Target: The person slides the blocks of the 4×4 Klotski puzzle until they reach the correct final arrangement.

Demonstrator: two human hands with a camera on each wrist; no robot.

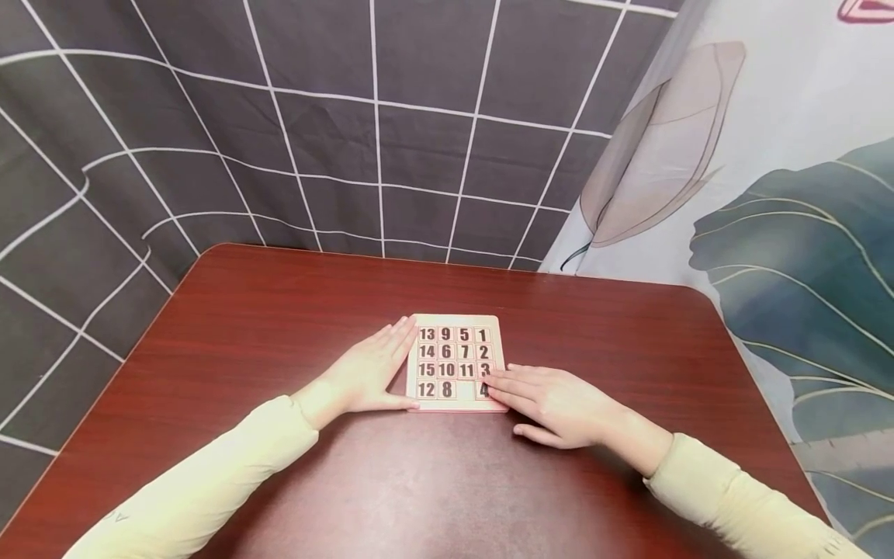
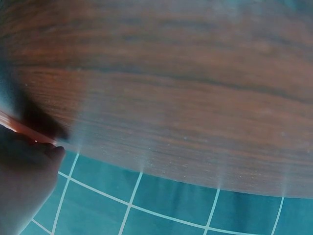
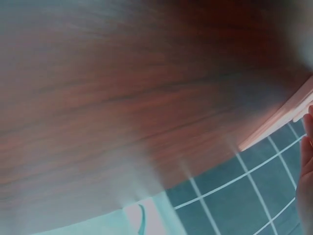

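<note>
A number slide puzzle (image 1: 457, 320) with a pale frame and square number tiles lies flat on the table. Its bottom row reads 12, 8, a vacant slot, then the 4 tile (image 1: 483, 390). Along the left side rests my left hand (image 1: 370, 371), fingers straight at the upper left edge and thumb at the lower left corner. My right hand (image 1: 559, 405) reaches in from the right, its straight fingertips on the 3 and 4 tiles and partly covering them. Each wrist view catches only part of a hand (image 2: 27, 178) beside the puzzle's side edge (image 3: 271, 128).
The reddish-brown wooden table (image 1: 293, 303) has rounded far corners. Behind it hangs a dark grey cloth (image 1: 321, 132) with a white grid. A white curtain (image 1: 789, 109) with large leaf prints hangs at the right.
</note>
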